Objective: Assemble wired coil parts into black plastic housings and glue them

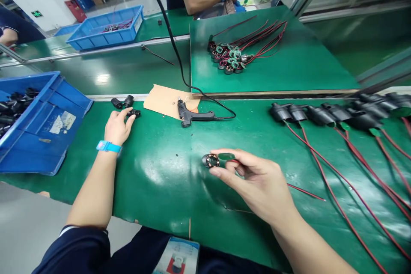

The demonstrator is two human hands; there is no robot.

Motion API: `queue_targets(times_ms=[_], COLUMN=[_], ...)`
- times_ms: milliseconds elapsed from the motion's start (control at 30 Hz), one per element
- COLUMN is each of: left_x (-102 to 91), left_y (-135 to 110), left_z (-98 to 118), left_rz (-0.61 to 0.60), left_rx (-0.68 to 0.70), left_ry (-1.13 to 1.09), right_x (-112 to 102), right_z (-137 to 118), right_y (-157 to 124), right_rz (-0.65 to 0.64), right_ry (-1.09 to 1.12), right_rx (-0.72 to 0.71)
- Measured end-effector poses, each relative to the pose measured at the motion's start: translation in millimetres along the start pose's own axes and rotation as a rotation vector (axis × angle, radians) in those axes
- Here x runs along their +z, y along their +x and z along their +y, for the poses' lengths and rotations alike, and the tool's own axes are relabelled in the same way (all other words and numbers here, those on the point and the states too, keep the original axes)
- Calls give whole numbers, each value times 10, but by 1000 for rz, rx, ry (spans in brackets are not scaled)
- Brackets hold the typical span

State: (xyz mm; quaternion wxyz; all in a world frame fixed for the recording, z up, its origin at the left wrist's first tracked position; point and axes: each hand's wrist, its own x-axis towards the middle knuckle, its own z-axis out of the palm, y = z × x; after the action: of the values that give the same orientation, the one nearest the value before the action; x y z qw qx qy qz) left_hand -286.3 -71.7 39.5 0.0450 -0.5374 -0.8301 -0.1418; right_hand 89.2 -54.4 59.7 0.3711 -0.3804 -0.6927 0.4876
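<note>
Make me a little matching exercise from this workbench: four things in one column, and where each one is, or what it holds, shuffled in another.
Things
1. Black plastic glue gun with a cord
2. Single small black ring-shaped part with copper-coloured windings
3. Large blue plastic crate
4. Row of black cylindrical housings with red wires

Places or states
A. Held between the fingers of the right hand
B. Along the right side of the green bench top
C. Lying partly on a flat tan sheet
D. Holding many black parts

Pairs: 1-C, 2-A, 3-D, 4-B
</note>
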Motion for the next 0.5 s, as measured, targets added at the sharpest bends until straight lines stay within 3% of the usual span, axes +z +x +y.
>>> queue_targets(times_ms=[333,500], left_x=[-72,-81], left_y=[-230,-541], left_z=[357,775], left_rz=[-165,-328], left_rx=[105,195], left_ry=[-59,-842], right_x=[0,-23], right_z=[6,-13], right_y=[28,38], right_rz=[6,8], right_ry=[12,0], right_rx=[27,31])
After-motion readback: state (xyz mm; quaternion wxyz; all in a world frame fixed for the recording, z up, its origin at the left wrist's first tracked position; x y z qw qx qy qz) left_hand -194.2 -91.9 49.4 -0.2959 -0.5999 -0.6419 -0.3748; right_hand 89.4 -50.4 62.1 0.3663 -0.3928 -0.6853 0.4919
